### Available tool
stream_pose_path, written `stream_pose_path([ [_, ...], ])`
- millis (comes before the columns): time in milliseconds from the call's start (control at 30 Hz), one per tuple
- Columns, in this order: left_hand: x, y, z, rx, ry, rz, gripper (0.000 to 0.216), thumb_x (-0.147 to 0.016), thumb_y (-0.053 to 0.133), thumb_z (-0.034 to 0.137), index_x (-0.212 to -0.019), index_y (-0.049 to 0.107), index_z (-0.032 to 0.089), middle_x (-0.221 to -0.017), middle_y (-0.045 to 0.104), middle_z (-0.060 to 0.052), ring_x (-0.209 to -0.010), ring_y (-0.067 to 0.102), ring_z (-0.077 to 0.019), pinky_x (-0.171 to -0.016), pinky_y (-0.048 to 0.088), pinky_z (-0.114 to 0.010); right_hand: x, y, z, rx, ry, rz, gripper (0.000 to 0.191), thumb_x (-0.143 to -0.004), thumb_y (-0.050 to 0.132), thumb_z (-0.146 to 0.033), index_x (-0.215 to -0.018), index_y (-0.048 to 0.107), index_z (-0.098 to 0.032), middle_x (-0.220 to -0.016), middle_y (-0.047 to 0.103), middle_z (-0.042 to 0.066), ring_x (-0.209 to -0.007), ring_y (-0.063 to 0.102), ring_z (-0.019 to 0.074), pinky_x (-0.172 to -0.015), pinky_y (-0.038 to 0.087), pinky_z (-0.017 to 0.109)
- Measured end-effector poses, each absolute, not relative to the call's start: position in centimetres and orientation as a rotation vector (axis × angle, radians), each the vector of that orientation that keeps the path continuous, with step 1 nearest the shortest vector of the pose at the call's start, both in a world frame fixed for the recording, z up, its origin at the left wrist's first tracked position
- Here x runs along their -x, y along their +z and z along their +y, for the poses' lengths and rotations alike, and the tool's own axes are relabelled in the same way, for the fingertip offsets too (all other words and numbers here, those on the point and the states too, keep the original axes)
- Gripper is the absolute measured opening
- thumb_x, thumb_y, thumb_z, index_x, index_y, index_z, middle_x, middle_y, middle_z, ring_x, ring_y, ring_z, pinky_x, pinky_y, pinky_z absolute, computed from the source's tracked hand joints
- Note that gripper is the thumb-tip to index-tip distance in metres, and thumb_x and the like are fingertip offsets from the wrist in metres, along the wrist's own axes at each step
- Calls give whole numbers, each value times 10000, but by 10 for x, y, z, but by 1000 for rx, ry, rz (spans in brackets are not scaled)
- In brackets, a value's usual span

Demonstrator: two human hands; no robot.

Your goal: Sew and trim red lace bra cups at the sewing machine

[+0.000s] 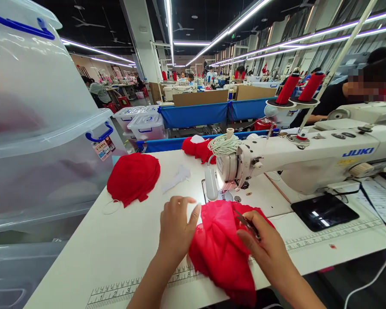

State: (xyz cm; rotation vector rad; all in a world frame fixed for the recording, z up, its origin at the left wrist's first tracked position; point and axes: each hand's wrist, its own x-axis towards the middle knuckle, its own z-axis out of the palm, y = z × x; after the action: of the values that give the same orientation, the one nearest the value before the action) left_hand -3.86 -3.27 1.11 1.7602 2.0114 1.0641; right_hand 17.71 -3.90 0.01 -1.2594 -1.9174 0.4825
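Red fabric [223, 251] lies bunched in front of the sewing machine [276, 154], one end hanging over the table's front edge. My right hand [268, 242] is closed around a small pair of thread snips [246, 223], whose blades point up and left above the fabric. At the fabric's left edge is my left hand [176, 225], its fingers curved and its thumb apart. I see nothing held in it. The needle area sits just beyond the fabric under a lit lamp [211, 183].
A red fabric pile [133, 178] lies at the table's left, beside a whitish scrap [176, 178]. More red pieces [196, 149] lie behind the machine head. A black phone [324, 211] rests at right. Plastic bins [51, 171] stand stacked on the left. A co-worker [334, 96] sits at far right.
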Motion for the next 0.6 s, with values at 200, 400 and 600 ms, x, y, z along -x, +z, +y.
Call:
stream_pose_path([
  [200,34,22,-41,-1906,620,1654,160,-740,653,330,-688,557,214,-861,540,-29,-867,486,-241,-781,386,-375,-156,-7,-39,1196,562,-1928,131,-881,534,-341,-876,547,-210,-685,533,-14,-545,484,134,-511,419,241],
  [400,39,33,-44,-1526,775,1096,199,-851,557,385,-785,506,204,-728,470,29,-687,413,-134,-629,337,-255,-154,4,-33,1036,859,-1942,208,-900,505,-327,-1052,564,-198,-691,514,-16,-557,436,130,-495,358,231],
  [600,41,30,-43,-1371,858,1031,268,-811,616,452,-808,524,200,-664,418,47,-620,355,-112,-564,289,-233,-160,15,-24,978,1100,-1874,198,-881,522,-265,-729,405,-215,-667,393,-53,-577,331,109,-526,298,230],
])
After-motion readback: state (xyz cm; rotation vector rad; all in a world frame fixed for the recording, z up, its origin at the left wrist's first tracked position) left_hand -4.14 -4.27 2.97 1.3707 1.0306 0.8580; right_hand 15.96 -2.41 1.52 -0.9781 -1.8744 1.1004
